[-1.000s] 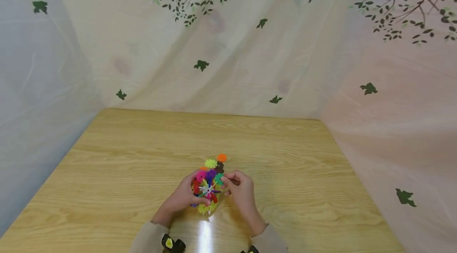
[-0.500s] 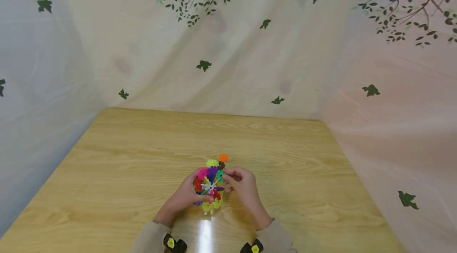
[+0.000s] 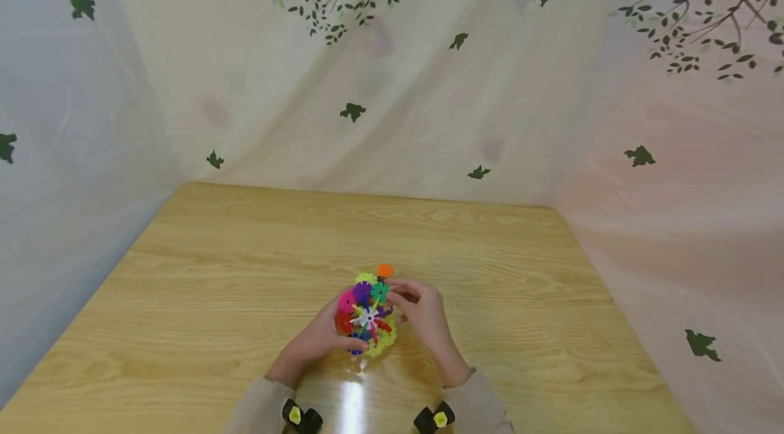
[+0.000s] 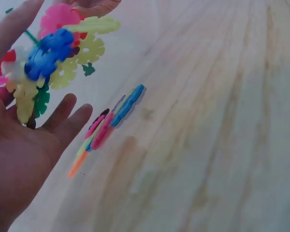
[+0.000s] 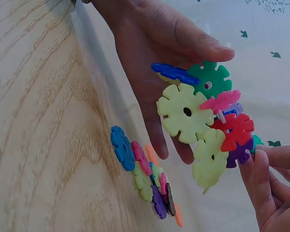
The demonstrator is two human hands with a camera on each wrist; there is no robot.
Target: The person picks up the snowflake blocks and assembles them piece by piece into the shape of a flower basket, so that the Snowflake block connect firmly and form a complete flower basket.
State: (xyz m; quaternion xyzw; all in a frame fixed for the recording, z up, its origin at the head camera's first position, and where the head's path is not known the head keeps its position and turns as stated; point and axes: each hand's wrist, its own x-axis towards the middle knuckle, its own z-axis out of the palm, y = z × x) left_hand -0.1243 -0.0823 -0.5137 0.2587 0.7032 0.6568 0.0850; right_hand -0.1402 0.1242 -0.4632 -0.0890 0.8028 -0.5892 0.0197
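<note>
A cluster of interlocking plastic snowflake discs (image 3: 370,320) is held above the table in my left hand (image 3: 315,339), its thumb on the near side. White, red, purple, pink, blue and pale yellow discs jut out at different angles. My right hand (image 3: 429,315) pinches a green disc (image 5: 257,141) at the cluster's far right side with thumb and fingertips; the right wrist view shows only a bit of that disc. Pale yellow discs (image 5: 186,113) and a larger green disc (image 5: 212,79) face the right wrist camera, with my left palm behind them.
Several loose snowflake discs lie on the wooden table (image 3: 502,271) just beyond the hands, among them an orange disc (image 3: 385,271), a blue disc (image 5: 122,148) and a purple disc (image 5: 158,202). A cloth with leaf prints (image 3: 392,114) hangs behind the table.
Both hands and the cluster have shifted slightly right in the head view. The cluster has turned a little, and the right hand with the green disc has moved slightly up, covering the brown disc behind.
</note>
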